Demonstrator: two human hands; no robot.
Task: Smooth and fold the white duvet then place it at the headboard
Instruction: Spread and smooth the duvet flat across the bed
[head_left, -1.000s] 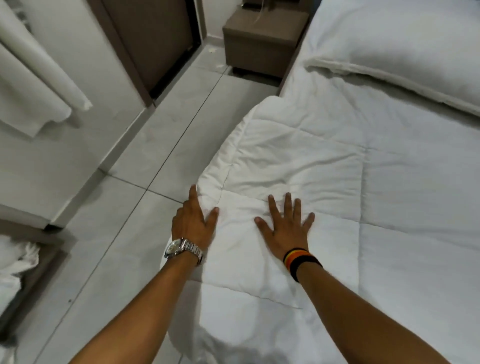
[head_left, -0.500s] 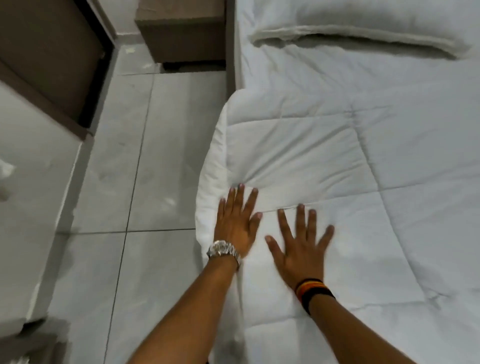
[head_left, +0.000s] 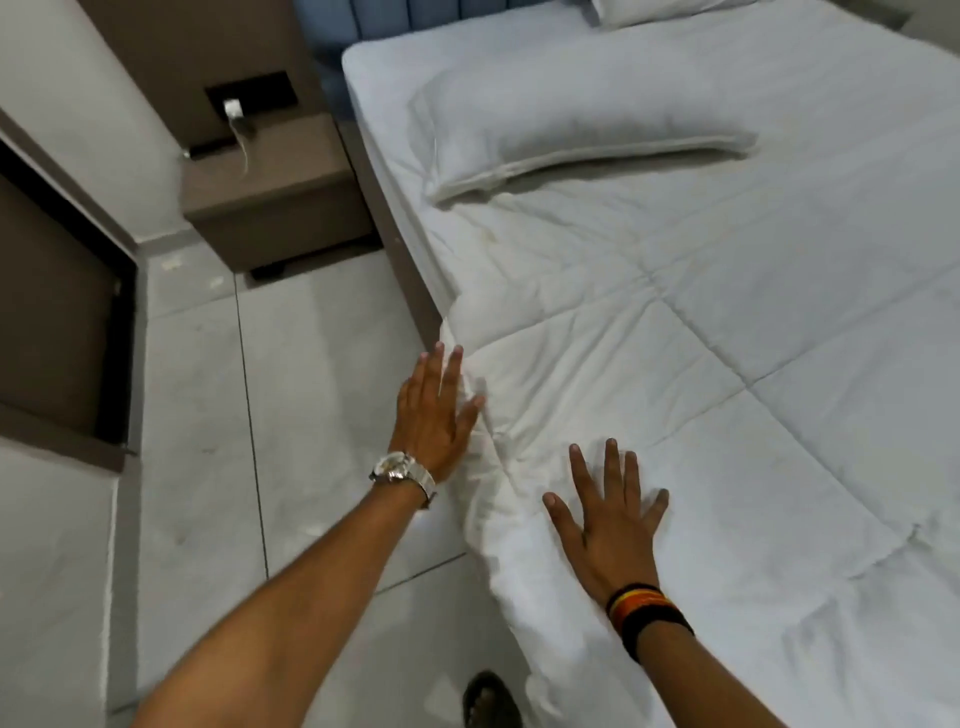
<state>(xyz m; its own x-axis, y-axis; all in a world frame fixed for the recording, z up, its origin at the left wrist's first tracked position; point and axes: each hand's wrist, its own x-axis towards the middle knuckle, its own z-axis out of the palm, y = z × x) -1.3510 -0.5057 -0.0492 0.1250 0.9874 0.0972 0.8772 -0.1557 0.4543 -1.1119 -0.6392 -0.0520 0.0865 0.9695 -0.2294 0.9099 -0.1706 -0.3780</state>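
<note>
The white quilted duvet (head_left: 727, 415) lies spread over the bed, its left edge hanging over the side. My left hand (head_left: 434, 410), with a silver watch on the wrist, rests flat with fingers apart against that hanging edge. My right hand (head_left: 608, 519), with dark and orange bands on the wrist, presses flat on top of the duvet near the edge, fingers spread. Neither hand holds anything. The blue padded headboard (head_left: 395, 13) shows at the top.
A white pillow (head_left: 561, 135) lies across the bed near the headboard, a second pillow (head_left: 639, 8) beyond it. A brown nightstand (head_left: 270, 192) with a plugged-in charger stands left of the bed. Grey tiled floor (head_left: 208, 415) runs along the bedside. My foot (head_left: 488, 701) is below.
My view has swung up toward the headboard. My left hand has slid off the duvet's top onto its hanging side edge; my right hand stays flat on top.
</note>
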